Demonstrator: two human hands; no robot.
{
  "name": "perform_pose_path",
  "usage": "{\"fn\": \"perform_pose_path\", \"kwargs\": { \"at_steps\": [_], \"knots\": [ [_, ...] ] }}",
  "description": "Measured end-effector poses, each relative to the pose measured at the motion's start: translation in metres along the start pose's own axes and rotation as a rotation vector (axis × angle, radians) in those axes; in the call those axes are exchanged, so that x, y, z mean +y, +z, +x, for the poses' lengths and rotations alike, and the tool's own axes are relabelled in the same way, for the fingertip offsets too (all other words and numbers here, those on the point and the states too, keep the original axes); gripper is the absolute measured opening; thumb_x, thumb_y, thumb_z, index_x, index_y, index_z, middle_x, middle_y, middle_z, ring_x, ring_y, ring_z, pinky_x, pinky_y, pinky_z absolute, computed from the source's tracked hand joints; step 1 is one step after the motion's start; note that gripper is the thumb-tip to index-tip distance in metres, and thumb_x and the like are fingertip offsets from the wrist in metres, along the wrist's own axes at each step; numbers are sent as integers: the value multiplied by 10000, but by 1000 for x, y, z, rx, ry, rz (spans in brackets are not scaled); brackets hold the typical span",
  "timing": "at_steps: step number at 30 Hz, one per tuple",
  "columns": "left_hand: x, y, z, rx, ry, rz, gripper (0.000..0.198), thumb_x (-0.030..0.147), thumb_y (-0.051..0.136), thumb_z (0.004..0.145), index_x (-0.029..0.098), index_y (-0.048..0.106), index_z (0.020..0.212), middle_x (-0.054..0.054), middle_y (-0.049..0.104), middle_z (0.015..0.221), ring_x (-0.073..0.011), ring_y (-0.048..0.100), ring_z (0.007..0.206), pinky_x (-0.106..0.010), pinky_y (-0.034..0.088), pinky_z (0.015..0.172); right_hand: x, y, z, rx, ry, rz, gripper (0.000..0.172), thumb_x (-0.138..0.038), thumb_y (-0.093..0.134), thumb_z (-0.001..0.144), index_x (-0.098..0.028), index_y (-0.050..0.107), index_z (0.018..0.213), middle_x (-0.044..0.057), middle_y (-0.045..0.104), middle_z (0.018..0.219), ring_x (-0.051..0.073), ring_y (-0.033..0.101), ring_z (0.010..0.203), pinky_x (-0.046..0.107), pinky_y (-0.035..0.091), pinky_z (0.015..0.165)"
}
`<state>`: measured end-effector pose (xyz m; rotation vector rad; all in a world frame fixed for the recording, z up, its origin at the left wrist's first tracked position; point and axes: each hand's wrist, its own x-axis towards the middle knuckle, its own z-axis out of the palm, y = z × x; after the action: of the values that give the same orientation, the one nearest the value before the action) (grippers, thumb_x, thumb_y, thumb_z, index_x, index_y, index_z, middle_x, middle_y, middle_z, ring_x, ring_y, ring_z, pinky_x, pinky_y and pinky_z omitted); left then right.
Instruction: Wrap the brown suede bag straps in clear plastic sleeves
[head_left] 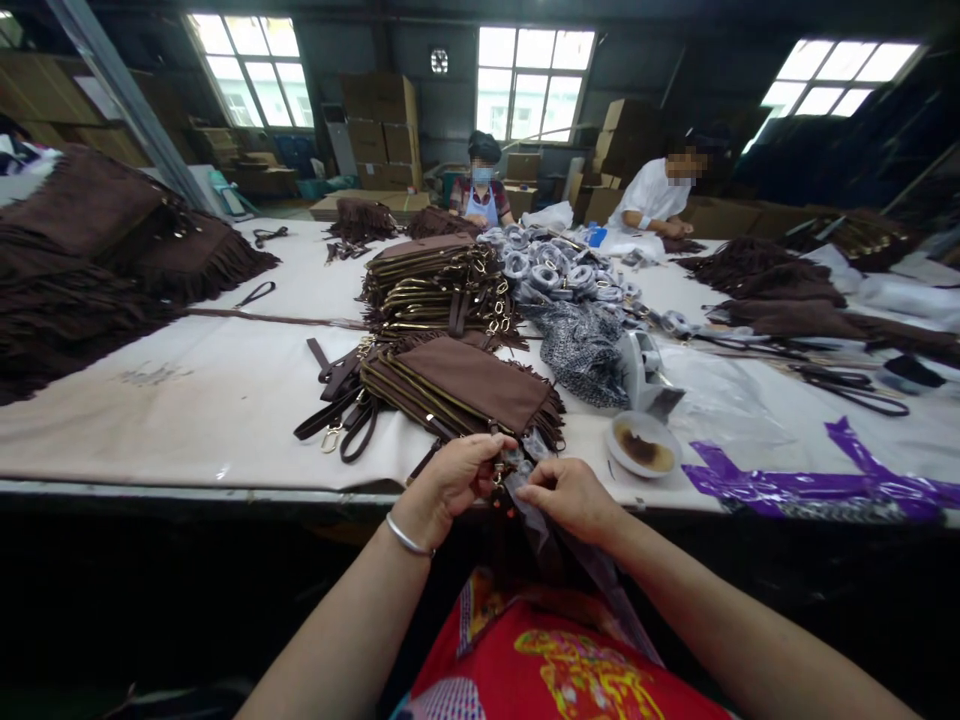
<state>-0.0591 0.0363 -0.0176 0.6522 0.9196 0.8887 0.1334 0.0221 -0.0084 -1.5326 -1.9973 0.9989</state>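
At the table's front edge, my left hand (454,478) is closed around a small gold metal clasp (499,478) with a dark strap at it. Close on its right, my right hand (568,495) pinches a strip of clear plastic wrap (531,515) that trails down toward my lap. Just beyond both hands lies a stack of brown fringed pouches (472,378) with gold zippers. Dark wrist straps (341,408) with gold hooks stick out from the stack's left side. My fingers partly hide the clasp and the wrap.
Behind sits another pouch pile (424,280), beside many plastic-wrapped coils (555,270). A white dish with brown residue (643,446) and purple plastic (817,480) lie to the right. Brown fringed pieces (97,240) are heaped at left. Two people (484,190) work across the table.
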Motion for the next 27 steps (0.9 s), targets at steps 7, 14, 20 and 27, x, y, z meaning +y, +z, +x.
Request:
{"fn": "perform_pose_path", "kwargs": {
  "at_steps": [7,14,20,27],
  "knots": [
    [-14,3,2,57,71,91,410,485,764,661,176,496,635,103,293,497,-28,238,403,-202,127,402,-1,6,2,-48,107,175,223,-352,669,685,-138,678,622,1,624,570,119,513,544,221,367,526],
    [-21,6,3,55,96,2,462,490,771,650,193,418,625,106,292,505,-26,224,409,-210,111,407,-7,13,3,-83,205,357,234,-364,666,656,-140,626,601,-35,511,446,89,423,429,214,313,441],
    [-18,11,2,58,63,-71,442,460,788,638,192,438,645,114,278,487,-26,210,403,-212,99,412,-9,15,5,-76,218,395,233,-360,684,635,-148,603,585,-43,501,440,77,406,413,207,300,425],
    [-20,12,2,119,84,-4,461,489,784,626,192,432,617,108,311,476,-26,244,390,-216,118,406,-6,16,4,-81,207,486,264,-390,690,662,-148,597,614,-48,490,438,76,400,417,208,295,433]
  ]
}}
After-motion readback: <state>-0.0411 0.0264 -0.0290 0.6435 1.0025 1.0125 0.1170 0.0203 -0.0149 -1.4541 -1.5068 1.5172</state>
